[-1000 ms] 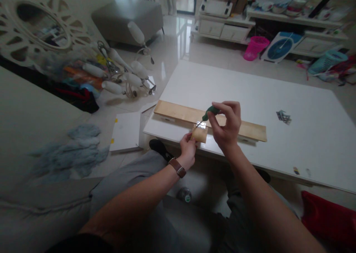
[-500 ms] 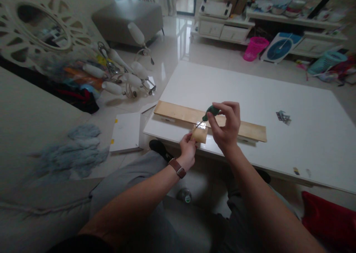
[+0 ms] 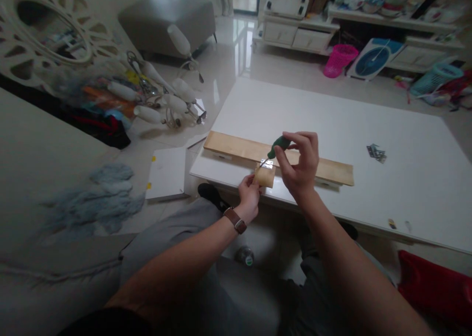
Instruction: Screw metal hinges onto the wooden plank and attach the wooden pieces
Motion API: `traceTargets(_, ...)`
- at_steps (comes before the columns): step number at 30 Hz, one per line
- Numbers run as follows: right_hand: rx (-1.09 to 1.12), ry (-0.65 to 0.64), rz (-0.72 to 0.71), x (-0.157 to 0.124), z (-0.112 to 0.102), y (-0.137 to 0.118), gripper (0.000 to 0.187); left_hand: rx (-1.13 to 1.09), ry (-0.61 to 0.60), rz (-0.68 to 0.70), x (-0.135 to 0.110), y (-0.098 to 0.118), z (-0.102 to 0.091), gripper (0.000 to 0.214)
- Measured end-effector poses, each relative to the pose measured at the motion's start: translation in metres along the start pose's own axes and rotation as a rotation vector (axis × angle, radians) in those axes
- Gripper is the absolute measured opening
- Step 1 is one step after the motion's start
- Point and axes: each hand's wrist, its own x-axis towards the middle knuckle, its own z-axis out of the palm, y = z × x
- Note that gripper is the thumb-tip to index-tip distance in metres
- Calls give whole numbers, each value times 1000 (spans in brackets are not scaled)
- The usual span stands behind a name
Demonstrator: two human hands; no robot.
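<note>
Right hand (image 3: 300, 166): thumb and fingers pinched on the green handle of a screwdriver (image 3: 279, 147), shaft slanting down-left across a metal hinge (image 3: 267, 164). Left hand (image 3: 250, 197): fingers closed on the left edge of a small wood block (image 3: 264, 177), near side of a long board (image 3: 236, 146). Board lies along the near edge of a white table (image 3: 313, 107); right hand and screwdriver hide part of it. Whether the tip sits in a screw: too small to tell. Farther right on the table, loose metal pieces (image 3: 376, 153). Floor left: flat white box (image 3: 167, 173), lamp fitting with pale shades (image 3: 173, 102). Beyond table: pink basket (image 3: 339, 60), blue-and-white fan (image 3: 373, 59).
</note>
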Motion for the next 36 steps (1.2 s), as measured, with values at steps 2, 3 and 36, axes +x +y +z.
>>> traceTargets(2, -2, -13, 9, 0, 0, 0, 31, 1, 4, -8, 0, 1, 0, 25)
traceTargets(3, 10, -19, 4, 0, 0, 0, 32, 0, 5, -13, 0, 1, 0, 25)
traceTargets(36, 32, 6, 10, 0, 1, 0, 25, 0, 3, 2, 2, -1, 0, 26)
